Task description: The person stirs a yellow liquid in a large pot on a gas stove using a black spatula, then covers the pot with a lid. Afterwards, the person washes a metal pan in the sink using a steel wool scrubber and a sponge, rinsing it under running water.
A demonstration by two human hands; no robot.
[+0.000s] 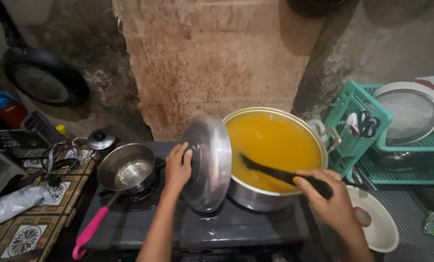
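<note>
A large metal pot (256, 196) full of yellow-orange liquid (275, 140) stands on the right burner of a dark stove (226, 225). My left hand (177, 167) holds the pot's metal lid (209, 162) upright, tilted against the pot's left rim. My right hand (331, 204) grips the handle of a dark ladle (275, 172), whose end dips into the liquid.
A small saucepan (127, 170) with a pink handle sits on the left burner. A green dish rack (367, 126) with scissors and plates stands at right, a white bowl (379, 225) below it. A frying pan (42, 80) hangs on the wall at left; a patterned counter (27, 233) holds clutter.
</note>
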